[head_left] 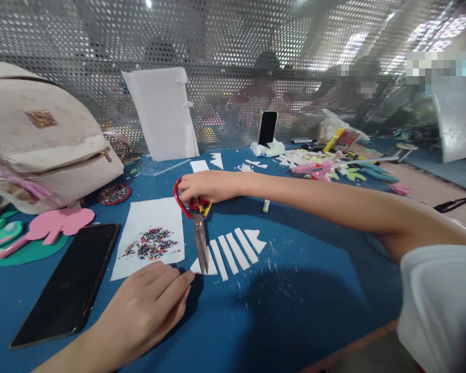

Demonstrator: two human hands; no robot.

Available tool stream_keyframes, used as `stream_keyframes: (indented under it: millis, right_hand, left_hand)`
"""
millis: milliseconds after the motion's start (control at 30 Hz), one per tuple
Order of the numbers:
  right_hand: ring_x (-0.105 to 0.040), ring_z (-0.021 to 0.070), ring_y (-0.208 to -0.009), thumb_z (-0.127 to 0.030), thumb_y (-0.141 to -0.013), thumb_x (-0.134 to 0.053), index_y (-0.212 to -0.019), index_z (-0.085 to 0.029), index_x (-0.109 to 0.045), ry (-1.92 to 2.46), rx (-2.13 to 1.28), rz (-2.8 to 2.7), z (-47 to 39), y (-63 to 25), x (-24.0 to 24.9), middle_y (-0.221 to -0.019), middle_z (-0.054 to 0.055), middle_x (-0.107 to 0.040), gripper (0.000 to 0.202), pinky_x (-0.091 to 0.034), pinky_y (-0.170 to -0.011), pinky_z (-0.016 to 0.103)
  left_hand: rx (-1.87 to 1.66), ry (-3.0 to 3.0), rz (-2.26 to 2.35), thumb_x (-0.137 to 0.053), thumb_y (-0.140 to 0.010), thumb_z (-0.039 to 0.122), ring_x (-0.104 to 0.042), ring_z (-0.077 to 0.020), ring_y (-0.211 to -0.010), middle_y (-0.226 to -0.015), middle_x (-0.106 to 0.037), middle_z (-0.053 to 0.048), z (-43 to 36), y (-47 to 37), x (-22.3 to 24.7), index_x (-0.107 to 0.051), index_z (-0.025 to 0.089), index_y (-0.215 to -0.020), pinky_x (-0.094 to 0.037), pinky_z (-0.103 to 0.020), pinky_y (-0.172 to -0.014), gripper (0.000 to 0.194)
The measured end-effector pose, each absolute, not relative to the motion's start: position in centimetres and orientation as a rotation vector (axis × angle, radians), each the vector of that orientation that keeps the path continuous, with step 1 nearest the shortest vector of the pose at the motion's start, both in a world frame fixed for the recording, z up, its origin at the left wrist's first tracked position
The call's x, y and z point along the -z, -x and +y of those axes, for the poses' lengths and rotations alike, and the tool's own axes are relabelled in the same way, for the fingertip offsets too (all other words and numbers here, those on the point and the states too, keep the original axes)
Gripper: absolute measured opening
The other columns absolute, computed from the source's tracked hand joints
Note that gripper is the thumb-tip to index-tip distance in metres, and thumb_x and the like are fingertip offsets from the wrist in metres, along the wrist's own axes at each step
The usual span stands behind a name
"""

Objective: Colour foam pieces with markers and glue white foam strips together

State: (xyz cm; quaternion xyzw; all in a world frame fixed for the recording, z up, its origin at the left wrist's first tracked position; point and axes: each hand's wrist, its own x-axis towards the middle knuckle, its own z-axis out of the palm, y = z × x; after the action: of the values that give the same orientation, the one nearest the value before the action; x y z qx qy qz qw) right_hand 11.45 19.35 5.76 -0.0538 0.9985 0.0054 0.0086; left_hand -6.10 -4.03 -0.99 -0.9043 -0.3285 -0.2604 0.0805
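Note:
Red-handled scissors [200, 239] point toward me, their blades over a white triangular piece [213, 266]. My right hand [212, 186] is closed at the scissors' red handles, reaching across from the right. Yellow bits show beneath it. My left hand [151, 300] rests on the blue table, fingers together, its fingertips at the left tip of the triangular piece; whether it pinches the piece is hidden. Several white strips [232, 253] lie side by side to the right of the blades, with a notched white piece [255, 240] at their end. White paper [137, 220] with colourful glitter bits lies behind my left hand.
A black phone [68, 285] and pink foam shape [62, 224] lie left, before a pale backpack [42, 140]. A round glitter dish [115, 194] is nearby. Behind stand a white board [161, 111] and another phone [267, 128]. A pink glue gun [314, 168] lies right.

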Motion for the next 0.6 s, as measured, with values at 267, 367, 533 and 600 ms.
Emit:
stream_keyframes:
  millis: [267,367,533,600]
  right_hand:
    - [-0.051,0.0196,-0.098,0.003,-0.091,-0.055,-0.093,-0.017,-0.065,0.228,-0.048,3.086,18.4,-10.8,-6.2,-0.097,0.008,-0.062,0.022,-0.037,-0.075,0.028]
    - [-0.052,0.0205,-0.099,0.001,-0.091,-0.056,-0.096,-0.016,-0.066,0.249,-0.066,3.084,18.2,-10.6,-6.3,-0.098,0.009,-0.063,0.021,-0.036,-0.075,0.03]
    - [-0.052,0.0213,-0.105,0.0,-0.092,-0.056,-0.099,-0.016,-0.068,0.299,-0.087,3.079,18.0,-10.3,-6.5,-0.101,0.009,-0.064,0.021,-0.037,-0.077,0.029]
    - [-0.052,0.0214,-0.106,-0.001,-0.093,-0.056,-0.1,-0.016,-0.068,0.305,-0.099,3.071,17.9,-10.1,-6.6,-0.101,0.008,-0.064,0.02,-0.037,-0.077,0.029]
  left_hand:
    - [0.704,2.722,-0.987,-0.045,-0.101,0.01,-0.054,-0.0173,-0.064,-0.075,-0.059,-0.002,-3.9,6.2,1.1,-0.059,0.011,-0.123,-0.046,-0.032,-0.064,0.026]
    - [0.698,2.718,-0.988,-0.046,-0.102,0.01,-0.054,-0.0174,-0.066,-0.076,-0.06,-0.002,-3.9,6.2,1.1,-0.059,0.011,-0.123,-0.045,-0.032,-0.065,0.025]
    - [0.682,2.728,-0.968,-0.044,-0.102,0.01,-0.052,-0.0169,-0.063,-0.073,-0.057,-0.001,-4.0,6.2,1.0,-0.058,0.011,-0.124,-0.043,-0.031,-0.062,0.026]
    - [0.668,2.733,-0.968,-0.044,-0.102,0.01,-0.051,-0.0169,-0.062,-0.072,-0.056,0.0,-4.0,6.2,1.0,-0.058,0.011,-0.126,-0.043,-0.031,-0.06,0.028]
